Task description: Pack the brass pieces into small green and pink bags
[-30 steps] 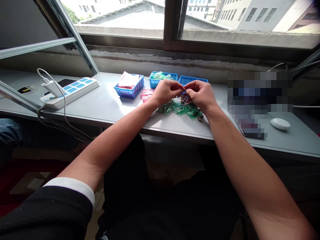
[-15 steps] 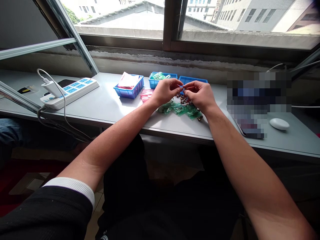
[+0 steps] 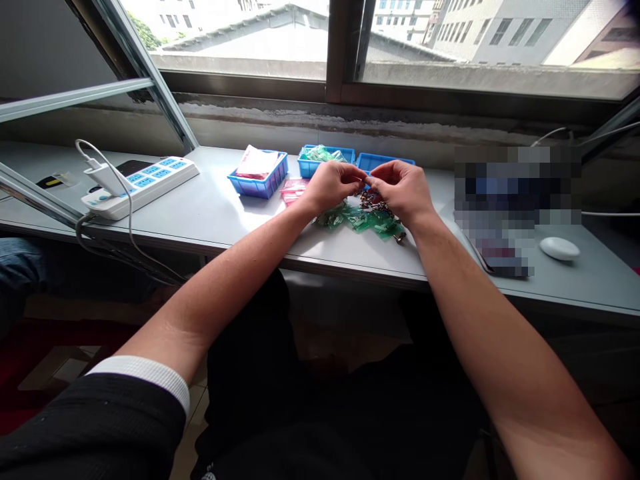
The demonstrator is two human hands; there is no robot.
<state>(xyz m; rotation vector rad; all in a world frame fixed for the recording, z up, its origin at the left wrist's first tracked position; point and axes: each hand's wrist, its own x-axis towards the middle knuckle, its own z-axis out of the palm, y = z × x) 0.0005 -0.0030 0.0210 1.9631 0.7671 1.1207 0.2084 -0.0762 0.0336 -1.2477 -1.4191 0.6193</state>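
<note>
My left hand (image 3: 332, 185) and my right hand (image 3: 403, 189) meet fingertip to fingertip above the table. Both are closed in a pinch, and whatever sits between the fingertips is too small to make out. Below them lies a pile of small brassy metal parts (image 3: 373, 202), partly covered by my right hand. Several green plastic bags (image 3: 353, 217) are spread on the table in front of that pile. Pink packets (image 3: 294, 190) lie just left of my left hand.
Behind my hands stand a blue bin with green bags (image 3: 327, 150) and another blue bin (image 3: 385, 161). A blue bin of pink-white packets (image 3: 257, 175) is farther left. A power strip (image 3: 143, 187) lies at the left, a white mouse (image 3: 559, 249) at the right. A person's jeans-clad leg (image 3: 23, 267) shows at the left.
My fingertips have drawn slightly closer together, and the right fingers have shifted a little. The things on the table stay where they were.
</note>
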